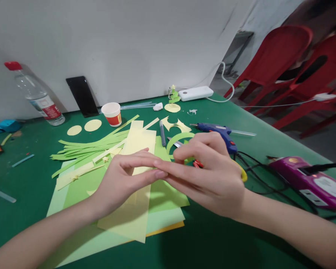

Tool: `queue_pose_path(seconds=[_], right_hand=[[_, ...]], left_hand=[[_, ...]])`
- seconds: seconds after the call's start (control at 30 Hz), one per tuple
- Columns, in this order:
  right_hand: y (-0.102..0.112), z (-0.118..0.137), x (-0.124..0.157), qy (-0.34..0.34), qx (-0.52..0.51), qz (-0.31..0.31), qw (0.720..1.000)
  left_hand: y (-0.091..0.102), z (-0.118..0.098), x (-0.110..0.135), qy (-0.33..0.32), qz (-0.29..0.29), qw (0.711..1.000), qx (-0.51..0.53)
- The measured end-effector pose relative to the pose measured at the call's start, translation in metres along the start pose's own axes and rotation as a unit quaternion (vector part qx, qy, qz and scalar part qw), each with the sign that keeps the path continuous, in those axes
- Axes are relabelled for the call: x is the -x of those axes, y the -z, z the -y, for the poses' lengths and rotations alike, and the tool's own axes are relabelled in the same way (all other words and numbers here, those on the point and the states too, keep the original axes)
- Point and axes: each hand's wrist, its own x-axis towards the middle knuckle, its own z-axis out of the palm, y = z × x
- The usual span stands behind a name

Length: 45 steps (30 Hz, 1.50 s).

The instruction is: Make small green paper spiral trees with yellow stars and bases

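My left hand (pixel 123 181) hovers over a stack of yellow and green paper sheets (pixel 134 209). Its thumb and forefinger are pinched together at the fingertips of my right hand (pixel 212 179); I cannot see whether anything small is between them. My right hand's long fingers stretch leftward into that pinch, while its forefinger and thumb curl near a green paper arc (pixel 175 139). Cut green and yellow strips (pixel 86 149) fan out behind the left hand. A blue glue gun (pixel 218 130) lies just beyond the right hand, and a yellow scissors handle (pixel 243 175) pokes out behind it.
On the green table (pixel 30 179) stand a water bottle (pixel 36 95), a paper cup (pixel 112 114), a dark phone (pixel 82 96) against the wall, yellow paper discs (pixel 84 127), a grey pen (pixel 162 133), a white power bank (pixel 196 93) and a purple power strip (pixel 310 181) with cables. Red chairs (pixel 291 56) are at the right.
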Motion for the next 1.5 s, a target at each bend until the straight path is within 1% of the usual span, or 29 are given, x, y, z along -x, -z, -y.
queue_pose_path(seconds=[0.2,0.4,0.6,0.73,0.9,1.03,1.13,1.2,1.3,1.4,1.47,1.5], right_hand=[[0.0003,0.0016,-0.0001,-0.004,-0.004,-0.003,1.000],[-0.0017,0.0007,0.0020,0.030,0.024,-0.030,0.999],[-0.0055,-0.0004,0.0045,0.042,0.010,-0.043,0.998],[-0.0061,0.0006,0.0046,0.033,0.002,-0.044,0.998],[-0.0063,0.0030,0.0061,0.053,0.012,-0.030,0.998],[-0.0045,0.0046,0.0051,0.033,-0.012,-0.032,0.999],[-0.0007,0.0044,0.0022,-0.002,-0.061,-0.020,0.998],[0.0011,0.0033,0.0009,-0.007,-0.100,-0.004,0.995],[0.0008,0.0007,0.0014,0.014,-0.104,-0.003,0.994],[-0.0014,-0.0011,0.0031,0.043,-0.045,-0.022,0.998],[-0.0020,-0.0009,0.0031,0.041,-0.030,-0.023,0.998],[-0.0018,-0.0004,0.0027,0.030,-0.039,-0.018,0.999]], left_hand=[[0.0007,-0.0006,0.0011,0.002,0.007,1.000,0.027],[0.0020,0.0016,0.0029,0.036,0.009,0.998,0.060],[0.0005,0.0011,0.0028,0.057,0.014,0.995,0.080],[-0.0014,-0.0016,0.0032,0.063,0.038,0.993,0.096],[-0.0038,-0.0008,0.0045,0.075,0.031,0.989,0.121],[-0.0022,-0.0019,0.0033,0.072,0.064,0.984,0.153],[-0.0002,-0.0027,0.0015,0.052,0.105,0.974,0.195],[0.0000,-0.0022,0.0009,0.045,0.117,0.968,0.218],[-0.0015,-0.0005,0.0012,0.052,0.095,0.970,0.216],[-0.0028,0.0012,0.0020,0.085,0.054,0.974,0.203],[-0.0025,0.0024,0.0022,0.095,0.047,0.973,0.204],[-0.0022,0.0030,0.0022,0.090,0.054,0.973,0.208]])
